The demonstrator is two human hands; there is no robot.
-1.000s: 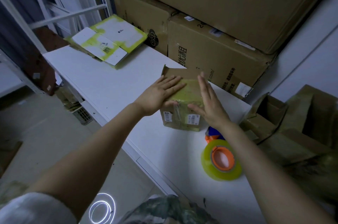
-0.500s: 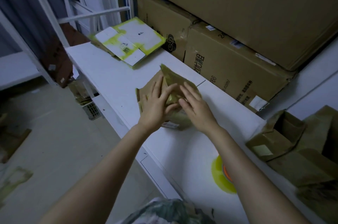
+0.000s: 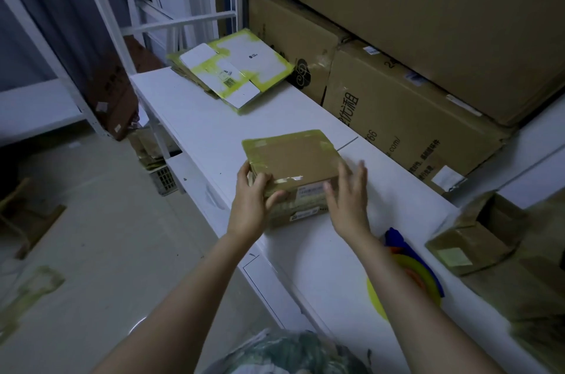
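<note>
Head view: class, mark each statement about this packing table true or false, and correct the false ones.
1. The small brown tape-wrapped cardboard box is closed on top. True.
2. The left grip holds that box's near left corner. True.
3. The flattened white-and-yellow cardboard sheet lies on the box. False: it lies at the white table's far end, apart from the box.
4. The yellow tape roll stands on the floor. False: it lies on the table, partly hidden by the right forearm.
5. Large brown cartons are stacked along the table's right side. True.
</note>
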